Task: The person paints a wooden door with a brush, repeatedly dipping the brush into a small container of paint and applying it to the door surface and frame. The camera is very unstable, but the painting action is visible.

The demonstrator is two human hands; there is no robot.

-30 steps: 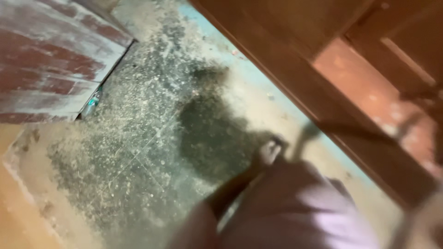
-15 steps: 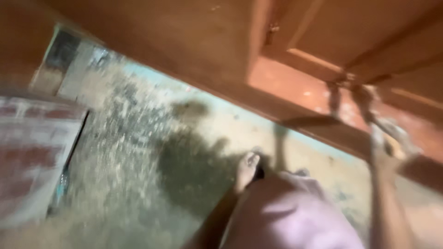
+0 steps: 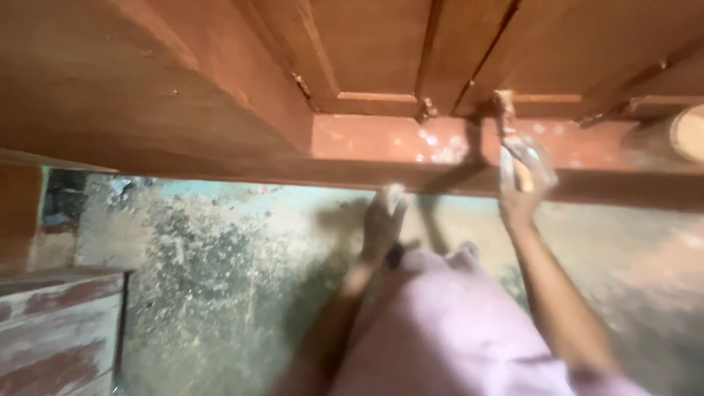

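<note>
One right hand [image 3: 522,172] grips a pale-handled brush [image 3: 506,110] against the reddish-brown panelled door [image 3: 381,51].

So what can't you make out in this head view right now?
- Left hand: not in the head view at all.
- Brush in the right hand: motion blur hides its bristles and the grip.
- Round wooden piece: cut off by the right edge.
- Door panel: top cut off by the upper edge.

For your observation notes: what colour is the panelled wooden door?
Reddish-brown panelled wooden door, seen in the head view.
</note>
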